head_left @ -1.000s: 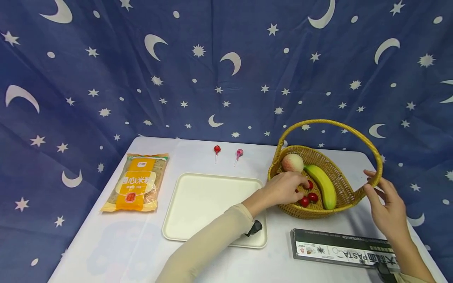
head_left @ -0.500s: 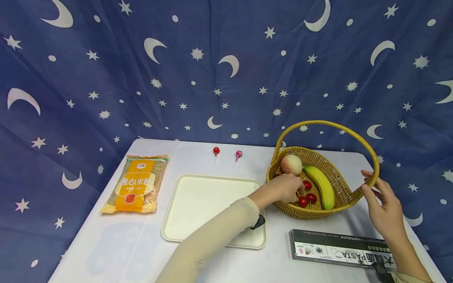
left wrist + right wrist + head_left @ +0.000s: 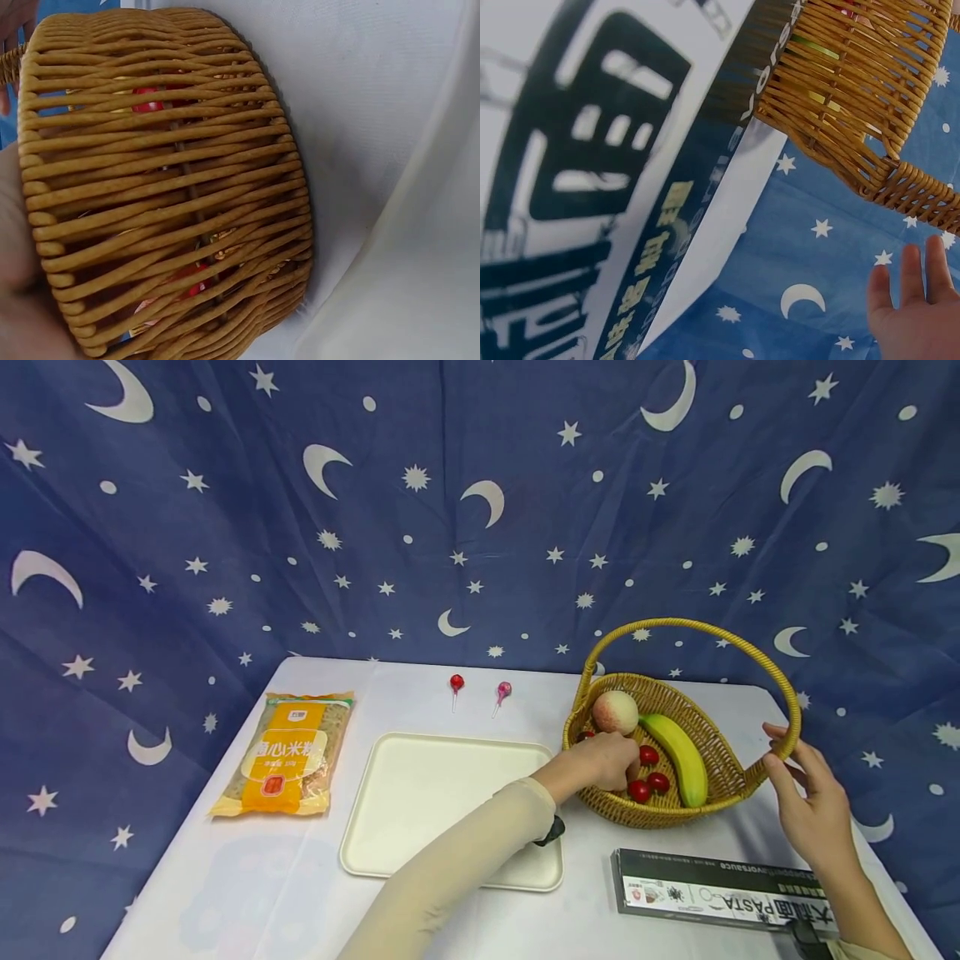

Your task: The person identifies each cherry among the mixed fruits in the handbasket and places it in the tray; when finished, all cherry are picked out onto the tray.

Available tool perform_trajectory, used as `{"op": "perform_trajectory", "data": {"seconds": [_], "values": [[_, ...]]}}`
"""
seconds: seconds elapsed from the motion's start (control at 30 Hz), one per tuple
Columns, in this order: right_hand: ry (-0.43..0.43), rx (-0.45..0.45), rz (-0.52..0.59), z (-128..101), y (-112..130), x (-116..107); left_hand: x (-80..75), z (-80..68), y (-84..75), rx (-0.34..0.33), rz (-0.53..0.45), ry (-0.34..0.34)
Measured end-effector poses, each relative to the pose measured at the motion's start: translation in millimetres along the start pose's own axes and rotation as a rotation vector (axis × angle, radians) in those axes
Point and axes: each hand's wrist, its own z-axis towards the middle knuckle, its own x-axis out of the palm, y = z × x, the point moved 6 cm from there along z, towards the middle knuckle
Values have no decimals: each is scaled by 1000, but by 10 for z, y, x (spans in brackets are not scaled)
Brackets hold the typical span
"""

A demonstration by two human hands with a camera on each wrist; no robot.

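My left hand [image 3: 602,760] reaches over the near left rim of the wicker basket [image 3: 723,781], fingers pointing down inside; its fingertips are hidden, so I cannot tell whether they pinch something. Small glossy red fruits [image 3: 648,755] lie right beside those fingers. A peach [image 3: 616,712] and a banana [image 3: 678,760] share the basket. At the right end of the basket, my right hand [image 3: 817,810] has its thumb and fingers at the foot of the arched handle [image 3: 791,718]. The right wrist view shows those fingers [image 3: 913,277] straight, close to the handle.
A cream tray [image 3: 442,810] lies left of the basket, partly under my left forearm. In front of the basket is a black-and-white pasta box [image 3: 697,885]. Two lollipops [image 3: 457,682] lie at the back, and a bag of rice noodles [image 3: 288,756] at the left.
My left hand has shifted slightly left and lower in the basket, with its fingers turned further down. More of the red fruits show now. The right hand stays at the handle.
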Motion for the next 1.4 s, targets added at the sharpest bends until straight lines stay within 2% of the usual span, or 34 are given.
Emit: {"op": "perform_trajectory", "data": {"seconds": [0.3,0.63,0.8,1.07,1.4], "values": [[2,-14,15,5,-2,18,16,6,69,-20,-71,0],[-6,47,-15,5,-49,-2,-98,-54,71,8,-94,-75],[-7,62,-20,10,-55,6,-132,-111,74,23,-133,-138],[-6,78,-17,6,-41,22,-268,-260,66,64,-184,-284],[-10,114,-22,6,-69,33,-394,-441,65,101,-231,-419]]}}
